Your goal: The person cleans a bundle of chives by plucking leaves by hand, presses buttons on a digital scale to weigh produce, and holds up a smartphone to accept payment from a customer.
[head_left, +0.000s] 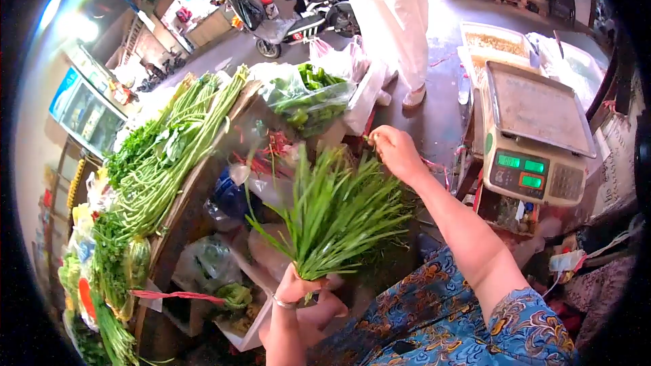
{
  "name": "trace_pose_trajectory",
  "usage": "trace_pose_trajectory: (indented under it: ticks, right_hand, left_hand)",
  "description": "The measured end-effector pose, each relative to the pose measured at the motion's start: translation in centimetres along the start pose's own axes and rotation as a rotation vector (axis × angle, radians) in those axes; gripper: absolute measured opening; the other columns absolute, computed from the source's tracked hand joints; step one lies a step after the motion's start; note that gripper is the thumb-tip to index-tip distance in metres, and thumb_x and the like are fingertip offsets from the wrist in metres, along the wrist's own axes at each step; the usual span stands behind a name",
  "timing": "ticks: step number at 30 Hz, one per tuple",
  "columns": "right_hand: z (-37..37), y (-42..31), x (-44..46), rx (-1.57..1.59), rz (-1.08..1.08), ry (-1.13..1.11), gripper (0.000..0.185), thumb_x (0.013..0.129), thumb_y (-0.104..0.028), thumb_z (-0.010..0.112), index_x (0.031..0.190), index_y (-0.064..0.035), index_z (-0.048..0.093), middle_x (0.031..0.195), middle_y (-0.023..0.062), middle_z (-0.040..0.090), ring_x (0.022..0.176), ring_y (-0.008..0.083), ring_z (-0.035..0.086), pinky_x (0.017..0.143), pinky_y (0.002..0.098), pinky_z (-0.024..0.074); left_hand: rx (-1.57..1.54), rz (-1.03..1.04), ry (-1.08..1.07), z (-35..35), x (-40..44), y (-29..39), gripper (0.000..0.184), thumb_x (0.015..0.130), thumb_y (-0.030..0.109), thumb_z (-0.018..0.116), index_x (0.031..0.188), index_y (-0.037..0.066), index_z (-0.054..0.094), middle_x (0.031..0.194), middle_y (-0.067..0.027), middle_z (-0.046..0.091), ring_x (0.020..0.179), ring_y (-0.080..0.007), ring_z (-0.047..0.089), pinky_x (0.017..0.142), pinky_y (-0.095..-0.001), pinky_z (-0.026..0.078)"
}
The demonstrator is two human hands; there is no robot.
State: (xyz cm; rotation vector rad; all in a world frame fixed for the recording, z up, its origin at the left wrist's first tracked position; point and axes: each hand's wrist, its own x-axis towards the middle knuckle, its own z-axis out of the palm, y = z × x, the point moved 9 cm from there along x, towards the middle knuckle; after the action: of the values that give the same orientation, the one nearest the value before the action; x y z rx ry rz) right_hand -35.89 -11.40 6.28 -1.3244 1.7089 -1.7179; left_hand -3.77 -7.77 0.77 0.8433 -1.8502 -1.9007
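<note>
My left hand (pixel 297 287), with a bracelet at the wrist, is wrapped round the lower end of a bunch of garlic chives (pixel 339 217). The long flat green leaves fan out upward and away from me. Beyond the leaf tips, to the right, my right hand (pixel 395 151) is raised with its fingers pinched together. Something small and greenish shows at those fingertips, too small to name. Below the chives, a white box (pixel 254 335) holds some leafy greens.
Yard-long beans (pixel 159 179) and other vegetables lie on a slanted stand at left. A bag of green peppers (pixel 308 98) sits at its far end. A digital scale (pixel 536 169) stands at right. Ahead, a person in white trousers (pixel 400 34) stands near a parked scooter (pixel 305 24).
</note>
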Motion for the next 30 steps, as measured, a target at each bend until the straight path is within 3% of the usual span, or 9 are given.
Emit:
trace_pose_trajectory:
  ticks: [1, 2, 5, 8, 12, 14, 20, 23, 30]
  right_hand:
    - [-0.8, -0.2, 0.0, 0.016, 0.072, -0.008, 0.017, 0.096, -0.012, 0.05, 0.093, -0.0004, 0.061, 0.069, 0.0, 0.055, 0.06, 0.0052, 0.051, 0.053, 0.0239, 0.0418]
    - [-1.1, 0.1, -0.3, 0.087, 0.14, -0.027, 0.023, 0.092, -0.015, 0.055, 0.109, -0.0016, 0.063, 0.077, 0.0118, 0.064, 0.062, 0.0196, 0.06, 0.062, 0.0322, 0.049]
    - [-0.5, -0.6, -1.2, 0.183, 0.113, -0.092, 0.039, 0.091, -0.017, 0.058, 0.128, -0.0065, 0.055, 0.092, 0.0149, 0.066, 0.077, 0.0258, 0.064, 0.073, 0.0355, 0.0516]
    - [0.2, -1.1, -2.2, -0.515, -0.097, -0.084, 0.046, 0.088, -0.02, 0.061, 0.132, -0.0085, 0.052, 0.123, 0.0195, 0.057, 0.111, 0.0352, 0.057, 0.094, 0.0431, 0.0456]
    - [2.4, -0.2, -2.4, -0.409, -0.108, -0.308, 0.022, 0.089, -0.013, 0.056, 0.105, -0.0024, 0.067, 0.108, 0.0166, 0.065, 0.093, 0.0296, 0.066, 0.086, 0.0397, 0.0495]
    - [3.1, -0.1, -3.1, -0.218, 0.108, -0.363, 0.02, 0.087, -0.009, 0.057, 0.102, -0.0015, 0.068, 0.097, 0.015, 0.067, 0.052, 0.0228, 0.063, 0.069, 0.0364, 0.0521]
    - [4.3, -1.6, -3.4, -0.492, -0.024, -0.407, 0.014, 0.081, -0.014, 0.064, 0.078, -0.0012, 0.062, 0.103, 0.0139, 0.067, 0.078, 0.0259, 0.066, 0.074, 0.0373, 0.051]
    - [5.2, -2.6, -4.4, -0.533, -0.331, -0.403, 0.013, 0.078, -0.018, 0.069, 0.081, -0.0072, 0.064, 0.131, 0.0151, 0.054, 0.112, 0.0318, 0.055, 0.096, 0.0488, 0.0386]
    - [5.1, -4.1, -4.1, -0.538, -0.251, -0.4, 0.024, 0.079, -0.015, 0.069, 0.102, -0.0105, 0.067, 0.108, 0.0123, 0.063, 0.103, 0.0294, 0.059, 0.09, 0.0406, 0.0438]
  left_hand:
    - [0.051, 0.059, 0.042, -0.4, 0.1, 0.5, 0.044, 0.069, -0.004, 0.068, 0.112, 0.0, 0.06, 0.094, -0.0054, 0.065, 0.081, -0.0158, 0.062, 0.067, -0.0289, 0.051]
    - [-0.025, 0.024, 0.102, -1.3, -0.3, 0.2, 0.045, 0.068, -0.004, 0.068, 0.112, 0.0, 0.06, 0.093, -0.006, 0.066, 0.078, -0.0167, 0.062, 0.065, -0.0295, 0.051]
    - [-0.332, 0.029, 0.101, -3.3, -0.6, -0.9, 0.046, 0.067, 0.001, 0.07, 0.112, 0.001, 0.06, 0.089, -0.0075, 0.065, 0.072, -0.0174, 0.061, 0.06, -0.0319, 0.049]
    - [-0.109, -0.046, 0.235, -5.4, 0.2, -3.1, 0.038, 0.069, 0.004, 0.071, 0.106, 0.0, 0.062, 0.082, -0.0078, 0.064, 0.067, -0.017, 0.06, 0.057, -0.0323, 0.048]
    - [-0.255, 0.012, 0.345, -4.9, 0.4, -1.1, 0.026, 0.072, 0.001, 0.066, 0.097, -0.002, 0.062, 0.079, -0.0073, 0.064, 0.061, -0.0166, 0.059, 0.054, -0.031, 0.048]
    - [-0.188, -0.068, 0.401, -5.1, 0.4, -0.6, 0.026, 0.07, -0.001, 0.064, 0.096, -0.002, 0.061, 0.078, -0.008, 0.064, 0.061, -0.0173, 0.06, 0.053, -0.0302, 0.048]
    - [-0.275, -0.049, 0.329, -4.7, 1.4, -1.9, 0.023, 0.072, -0.004, 0.066, 0.095, 0.0, 0.062, 0.071, -0.0039, 0.062, 0.056, -0.0133, 0.057, 0.05, -0.0266, 0.045]
    - [-0.367, -0.061, 0.303, -4.4, 1.4, -2.6, 0.02, 0.072, -0.003, 0.068, 0.091, 0.0, 0.062, 0.072, -0.0057, 0.063, 0.056, -0.0138, 0.059, 0.051, -0.027, 0.047]
    - [-0.485, -0.088, 0.242, -3.5, 1.2, -2.7, 0.019, 0.072, 0.001, 0.069, 0.09, 0.001, 0.063, 0.072, -0.0056, 0.063, 0.059, -0.0144, 0.059, 0.054, -0.0272, 0.049]
